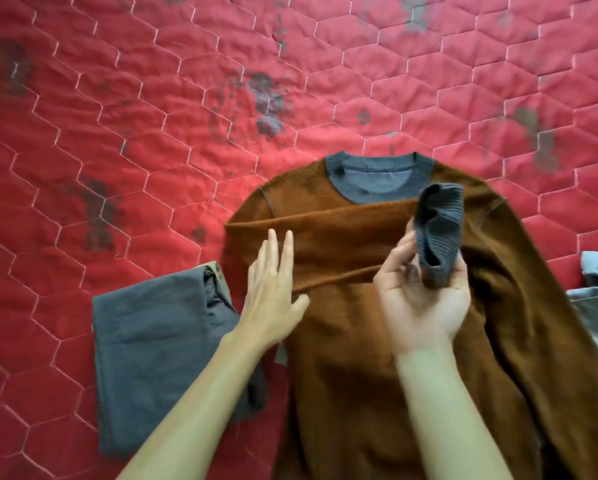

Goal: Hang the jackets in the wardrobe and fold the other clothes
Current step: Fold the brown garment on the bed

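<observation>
The left hand [273, 299] lies flat, its fingers [285, 251] spread open on the brown sweater [377, 358]. The right hand [425, 299], palm up, has its fingers closed around the sweater's grey ribbed cuff [439, 230], with that sleeve drawn across the chest. Folded grey trousers [152, 341] lie just left. All rest on the red quilted bed [152, 116].
</observation>
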The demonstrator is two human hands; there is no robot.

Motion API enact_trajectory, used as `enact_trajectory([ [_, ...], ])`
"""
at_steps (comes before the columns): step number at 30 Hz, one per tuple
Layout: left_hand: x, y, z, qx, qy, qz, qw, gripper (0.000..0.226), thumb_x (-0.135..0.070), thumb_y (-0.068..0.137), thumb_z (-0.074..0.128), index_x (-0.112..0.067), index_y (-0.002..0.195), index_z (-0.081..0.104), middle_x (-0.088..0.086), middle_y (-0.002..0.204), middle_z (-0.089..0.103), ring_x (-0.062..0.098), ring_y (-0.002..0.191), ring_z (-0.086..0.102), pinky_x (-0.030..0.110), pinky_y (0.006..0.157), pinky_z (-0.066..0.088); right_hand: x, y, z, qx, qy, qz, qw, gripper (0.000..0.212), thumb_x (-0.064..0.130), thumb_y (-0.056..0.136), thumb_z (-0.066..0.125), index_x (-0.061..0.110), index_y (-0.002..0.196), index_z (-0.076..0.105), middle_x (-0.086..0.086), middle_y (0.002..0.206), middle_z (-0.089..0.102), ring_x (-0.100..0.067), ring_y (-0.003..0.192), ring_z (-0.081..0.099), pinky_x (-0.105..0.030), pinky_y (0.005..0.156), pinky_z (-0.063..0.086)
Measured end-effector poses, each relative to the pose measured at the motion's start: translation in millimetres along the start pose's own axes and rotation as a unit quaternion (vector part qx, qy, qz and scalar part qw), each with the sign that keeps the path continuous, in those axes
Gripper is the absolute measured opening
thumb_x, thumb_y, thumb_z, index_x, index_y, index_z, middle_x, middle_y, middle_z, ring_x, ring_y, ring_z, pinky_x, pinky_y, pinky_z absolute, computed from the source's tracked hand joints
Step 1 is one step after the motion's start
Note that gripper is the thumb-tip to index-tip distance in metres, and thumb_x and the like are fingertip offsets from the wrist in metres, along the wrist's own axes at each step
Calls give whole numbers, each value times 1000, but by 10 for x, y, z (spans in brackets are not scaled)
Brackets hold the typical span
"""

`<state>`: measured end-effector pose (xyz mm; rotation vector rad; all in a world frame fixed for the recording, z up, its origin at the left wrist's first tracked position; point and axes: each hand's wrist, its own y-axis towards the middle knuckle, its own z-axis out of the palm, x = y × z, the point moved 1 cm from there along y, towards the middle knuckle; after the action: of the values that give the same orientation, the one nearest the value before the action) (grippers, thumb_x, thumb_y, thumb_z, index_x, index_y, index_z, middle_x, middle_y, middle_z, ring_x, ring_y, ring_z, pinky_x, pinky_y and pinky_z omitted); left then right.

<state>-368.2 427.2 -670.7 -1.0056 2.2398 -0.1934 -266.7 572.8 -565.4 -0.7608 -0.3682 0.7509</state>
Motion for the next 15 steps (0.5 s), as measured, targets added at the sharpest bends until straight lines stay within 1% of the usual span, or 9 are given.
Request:
enact_trajectory([
  [2,-145,61,189,-4,33,2,999,103,-32,90,63,-25,159,-13,9,166,-22,26,154,-16,45,125,2,479,85,-301,41,49,10,998,58,33,92,62,5,140,48,-18,118,68,-29,96,72,-36,71,61],
  [3,-164,55,303,-17,42,-11,999,103,-35,90,63,-24,160,-12,10,167,-21,27,154,-16,46,125,3,649,178,-417,6,42,1,999,64,40,88,65,4,139,48,-18,123,67,-28,101,71,-37,73,60],
  [6,-133,29,526,-53,41,-97,993,109,-36,87,69,-20,160,-10,15,167,-16,32,155,-10,49,124,7,945,296,-762,-83,-150,14,985,69,56,90,56,7,138,50,-14,125,68,-27,110,69,-37,82,55],
  [7,-104,5,604,-52,36,-135,989,113,-36,85,71,-20,160,-12,17,166,-16,34,155,-8,50,124,9,1060,305,-975,-111,-247,21,962,65,56,93,52,9,139,51,-12,124,69,-26,112,68,-36,85,53],
  [9,-26,-61,734,-38,21,-193,980,119,-41,83,74,-23,159,-16,21,165,-16,40,153,0,53,122,14,1257,277,-1348,-165,-443,10,881,53,44,98,52,10,139,52,-11,120,70,-24,110,68,-36,87,52],
  [11,6,-130,788,-45,-9,-220,974,118,-41,85,75,-27,158,-16,21,166,-6,44,149,17,56,117,25,1429,215,-1690,-209,-564,-18,799,43,29,99,56,7,136,54,-10,113,71,-22,104,69,-34,86,54],
  [12,4,-153,802,-68,-46,-237,968,115,-37,86,75,-27,159,-14,21,166,5,43,146,26,55,113,31,1507,170,-1830,-227,-596,-28,770,40,25,99,58,6,133,56,-9,110,71,-21,101,69,-33,84,54],
  [13,-5,-169,814,-100,-91,-257,957,111,-32,87,75,-24,160,-9,20,163,17,42,143,33,54,111,34,1570,135,-1930,-239,-611,-30,754,38,23,98,59,5,131,58,-10,109,72,-21,98,70,-32,81,55],
  [15,-39,-188,833,-152,-171,-318,920,102,-28,87,77,-19,160,7,18,156,37,39,139,40,49,110,34,1625,136,-2014,-241,-599,-9,764,35,23,97,61,5,127,60,-13,109,73,-22,95,72,-30,77,56],
])
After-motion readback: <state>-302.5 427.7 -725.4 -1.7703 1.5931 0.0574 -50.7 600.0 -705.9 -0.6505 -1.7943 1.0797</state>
